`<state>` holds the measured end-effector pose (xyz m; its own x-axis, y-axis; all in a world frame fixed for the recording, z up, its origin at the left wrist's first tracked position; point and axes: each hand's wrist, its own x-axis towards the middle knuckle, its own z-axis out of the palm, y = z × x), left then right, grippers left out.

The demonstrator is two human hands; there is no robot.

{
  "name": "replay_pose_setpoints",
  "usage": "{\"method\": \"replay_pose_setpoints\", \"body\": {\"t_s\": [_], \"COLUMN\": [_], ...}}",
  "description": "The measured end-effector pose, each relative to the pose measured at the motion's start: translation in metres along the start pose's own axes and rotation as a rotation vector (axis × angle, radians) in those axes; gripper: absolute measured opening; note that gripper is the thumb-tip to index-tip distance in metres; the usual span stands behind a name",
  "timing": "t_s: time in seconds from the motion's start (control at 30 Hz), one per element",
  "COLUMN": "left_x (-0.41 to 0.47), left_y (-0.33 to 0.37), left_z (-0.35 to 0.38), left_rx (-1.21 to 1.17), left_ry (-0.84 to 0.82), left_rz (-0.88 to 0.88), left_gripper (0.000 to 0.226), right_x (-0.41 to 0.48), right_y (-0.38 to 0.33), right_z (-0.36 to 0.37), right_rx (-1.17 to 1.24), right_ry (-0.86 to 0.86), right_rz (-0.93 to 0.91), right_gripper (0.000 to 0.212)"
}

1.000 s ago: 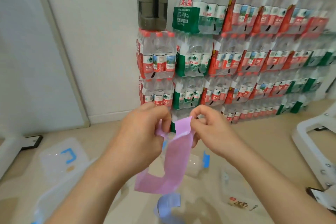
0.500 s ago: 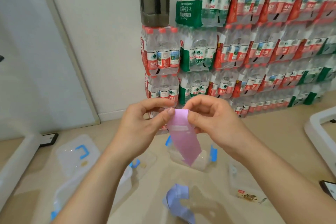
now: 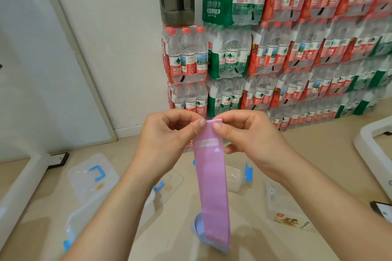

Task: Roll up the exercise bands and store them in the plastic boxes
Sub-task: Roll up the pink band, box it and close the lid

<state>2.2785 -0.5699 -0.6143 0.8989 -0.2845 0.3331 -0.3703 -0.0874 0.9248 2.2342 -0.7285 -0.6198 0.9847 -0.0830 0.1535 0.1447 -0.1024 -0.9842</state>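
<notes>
At the top edge of the pink band (image 3: 212, 186), held in a two-sided pinch: gripped at the left corner by the left hand (image 3: 167, 140) and at the right corner by the right hand (image 3: 250, 137), thumb pressed to forefinger on each, neither hand nearer than the other. Hanging straight down from that pinch, flat and unrolled, long axis vertical, free end lowest (pale printed label just under the thumbs). Judged from this alone: rolling likely to begin at the pinched top edge and travel down the length, so worth keeping both corners level to avoid a skewed coil. Behind the pink band and lower, on the floor, partly hidden by it: clear plastic box (image 3: 234, 176) with blue clips, lid off. Beside the pink band's hanging end, on its left and overlapped by it in view (touching or not, impossible to tell): blue band (image 3: 196, 225), loosely crumpled, not yet rolled. Farther left of the pink band: loose clear lids (image 3: 84, 182) with blue handles. Well beyond the pink band, against the wall: stacked packs of bottled water (image 3: 275, 59).
</notes>
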Motion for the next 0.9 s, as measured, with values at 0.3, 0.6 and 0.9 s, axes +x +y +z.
{"method": "replay_pose_setpoints", "body": {"t_s": [0.3,0.6,0.9], "left_x": [-0.003,0.005,0.016], "left_y": [-0.001,-0.004,-0.034], "left_z": [-0.002,-0.012,-0.086], "left_rx": [0.117,-0.167,-0.146], "left_ry": [-0.026,0.233,0.657], "left_rz": [0.031,-0.026,-0.242], "left_gripper": [0.006,0.012,0.019], "right_x": [0.0,0.001,0.003], "right_y": [0.004,0.02,0.016], "right_z": [0.008,-0.002,-0.058], "right_rx": [0.054,-0.145,-0.442], "right_ry": [0.007,-0.333,-0.306], "right_rz": [-0.001,0.237,0.421], "right_gripper": [0.01,0.016,0.017]}}
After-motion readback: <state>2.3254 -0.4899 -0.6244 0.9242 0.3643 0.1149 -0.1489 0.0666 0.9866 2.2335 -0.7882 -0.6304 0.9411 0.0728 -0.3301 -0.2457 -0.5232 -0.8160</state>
